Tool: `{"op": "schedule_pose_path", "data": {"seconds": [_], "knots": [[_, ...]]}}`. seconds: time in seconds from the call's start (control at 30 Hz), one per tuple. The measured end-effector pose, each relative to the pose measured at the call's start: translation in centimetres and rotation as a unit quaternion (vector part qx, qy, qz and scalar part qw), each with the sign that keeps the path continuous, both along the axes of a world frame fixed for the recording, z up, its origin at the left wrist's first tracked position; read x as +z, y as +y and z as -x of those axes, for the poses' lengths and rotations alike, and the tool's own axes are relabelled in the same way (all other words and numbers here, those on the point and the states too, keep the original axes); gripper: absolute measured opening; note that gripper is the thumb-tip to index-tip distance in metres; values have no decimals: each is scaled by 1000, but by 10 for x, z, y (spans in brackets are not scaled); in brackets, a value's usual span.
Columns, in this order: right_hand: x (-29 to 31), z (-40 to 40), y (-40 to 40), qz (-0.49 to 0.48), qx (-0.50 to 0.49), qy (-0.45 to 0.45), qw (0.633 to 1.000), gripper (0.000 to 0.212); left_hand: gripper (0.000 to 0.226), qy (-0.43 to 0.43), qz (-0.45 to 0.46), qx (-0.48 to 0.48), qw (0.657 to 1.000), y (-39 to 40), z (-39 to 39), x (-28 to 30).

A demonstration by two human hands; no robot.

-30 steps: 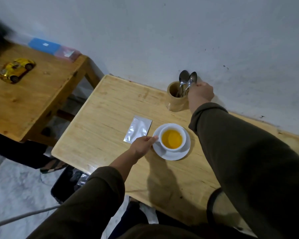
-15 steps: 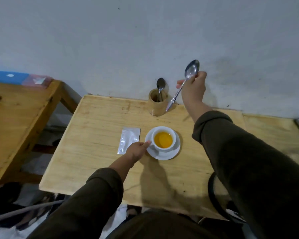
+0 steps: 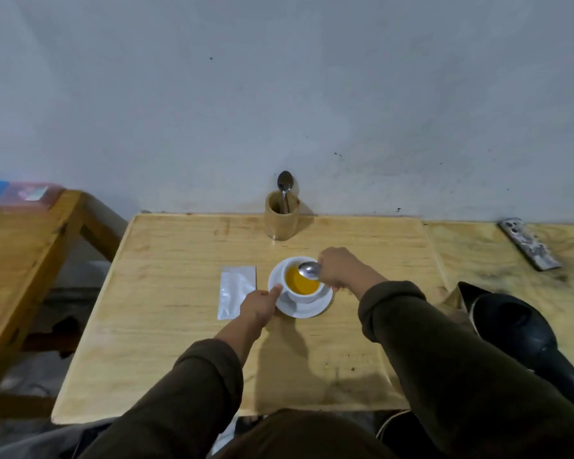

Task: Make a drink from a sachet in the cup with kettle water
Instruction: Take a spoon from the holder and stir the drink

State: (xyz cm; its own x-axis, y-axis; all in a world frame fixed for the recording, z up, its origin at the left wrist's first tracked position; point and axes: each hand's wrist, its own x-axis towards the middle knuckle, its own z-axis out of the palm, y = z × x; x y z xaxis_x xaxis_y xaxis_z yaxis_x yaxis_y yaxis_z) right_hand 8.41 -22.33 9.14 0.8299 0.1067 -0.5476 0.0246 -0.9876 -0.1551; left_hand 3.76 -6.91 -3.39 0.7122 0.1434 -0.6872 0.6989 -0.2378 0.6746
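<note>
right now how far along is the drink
Mostly made: the cup on its saucer already holds orange liquid, and the sachet lies flat beside it. In hand: the right hand holds a spoon over the cup while the left hand steadies the saucer. Left: stirring.

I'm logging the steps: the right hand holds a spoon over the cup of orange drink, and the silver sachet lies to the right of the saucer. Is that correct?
Not quite. The head view shows the silver sachet lying to the left of the saucer, beside the left hand. The rest stands: the right hand holds a spoon over the cup of orange drink.
</note>
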Motion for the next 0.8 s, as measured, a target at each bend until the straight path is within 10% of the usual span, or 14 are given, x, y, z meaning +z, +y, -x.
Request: {"op": "schedule_pose_path", "data": {"seconds": [0.5,0.8], "knots": [[7,13,10,29,-21,-45,998,28,67,8,-5,-3,1000,-2,-3,-2],[0,20,7,-252,-231,-181,922,14,67,6,4,4,1000,0,-5,-9]]}}
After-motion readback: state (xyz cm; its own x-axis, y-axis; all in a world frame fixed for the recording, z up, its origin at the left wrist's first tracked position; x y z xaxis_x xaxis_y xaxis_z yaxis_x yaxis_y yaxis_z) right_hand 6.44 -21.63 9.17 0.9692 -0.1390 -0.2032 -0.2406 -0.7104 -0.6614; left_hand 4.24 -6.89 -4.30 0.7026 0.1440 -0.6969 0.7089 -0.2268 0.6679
